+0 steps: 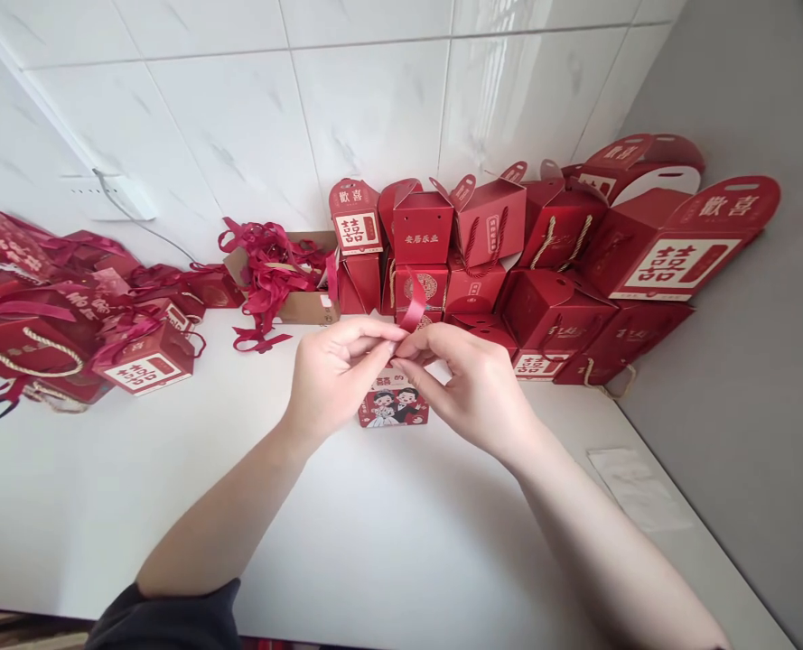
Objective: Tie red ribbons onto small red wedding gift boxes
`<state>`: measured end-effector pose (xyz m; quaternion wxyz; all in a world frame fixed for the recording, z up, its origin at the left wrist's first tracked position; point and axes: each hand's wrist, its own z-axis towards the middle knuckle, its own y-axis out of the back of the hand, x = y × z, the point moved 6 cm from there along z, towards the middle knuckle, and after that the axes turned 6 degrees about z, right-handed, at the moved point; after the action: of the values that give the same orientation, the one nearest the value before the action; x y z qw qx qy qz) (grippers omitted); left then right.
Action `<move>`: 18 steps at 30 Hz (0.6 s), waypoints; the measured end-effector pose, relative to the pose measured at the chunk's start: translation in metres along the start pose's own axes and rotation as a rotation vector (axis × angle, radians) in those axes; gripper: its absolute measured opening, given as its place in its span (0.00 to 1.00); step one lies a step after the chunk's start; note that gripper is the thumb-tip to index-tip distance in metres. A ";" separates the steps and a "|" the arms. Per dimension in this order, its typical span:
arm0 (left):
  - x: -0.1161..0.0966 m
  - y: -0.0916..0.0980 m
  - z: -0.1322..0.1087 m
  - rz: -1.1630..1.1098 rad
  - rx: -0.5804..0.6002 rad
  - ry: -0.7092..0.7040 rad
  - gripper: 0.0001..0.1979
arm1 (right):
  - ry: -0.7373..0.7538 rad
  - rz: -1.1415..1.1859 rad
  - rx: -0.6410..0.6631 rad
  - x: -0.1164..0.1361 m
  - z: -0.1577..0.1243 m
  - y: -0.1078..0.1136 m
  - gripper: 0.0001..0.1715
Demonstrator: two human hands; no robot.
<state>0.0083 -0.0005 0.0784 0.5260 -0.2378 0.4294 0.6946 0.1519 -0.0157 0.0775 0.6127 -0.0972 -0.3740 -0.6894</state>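
Observation:
My left hand (343, 368) and my right hand (469, 384) meet in the middle, fingertips close together. Both pinch a red ribbon (415, 307), whose one end sticks up above the fingers. Just beneath them a small red gift box (394, 411) with a cartoon couple on its front stands upright on the white table (407, 533). The top of the box is hidden behind my hands, so I cannot tell how the ribbon runs there.
Stacked red gift boxes (543, 298) line the wall at the back right. An open cardboard box (310, 307) overflows with red ribbons (266, 280). More ribboned gift boxes (147, 361) crowd the left. A white paper packet (638, 487) lies at the right edge. A cable (140, 212) hangs from a wall socket.

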 end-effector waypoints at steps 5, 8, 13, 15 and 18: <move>0.015 -0.001 0.007 0.235 0.176 0.059 0.08 | -0.073 -0.086 0.007 0.003 0.001 0.020 0.06; 0.026 -0.018 -0.003 0.352 0.505 0.126 0.12 | -0.157 -0.086 0.065 0.001 -0.001 0.030 0.06; 0.031 -0.042 -0.015 0.539 0.736 -0.028 0.16 | -0.243 -0.021 0.183 -0.007 -0.006 0.028 0.07; 0.032 -0.045 -0.013 0.610 0.724 -0.080 0.18 | -0.239 -0.027 0.188 -0.007 -0.006 0.028 0.08; 0.028 -0.042 -0.011 0.634 0.701 -0.109 0.18 | -0.223 -0.035 0.190 -0.003 -0.006 0.028 0.09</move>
<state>0.0372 0.0082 0.0362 0.3583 0.1337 0.6610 0.6456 0.1799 -0.0158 0.0825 0.5615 -0.1083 -0.5050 -0.6465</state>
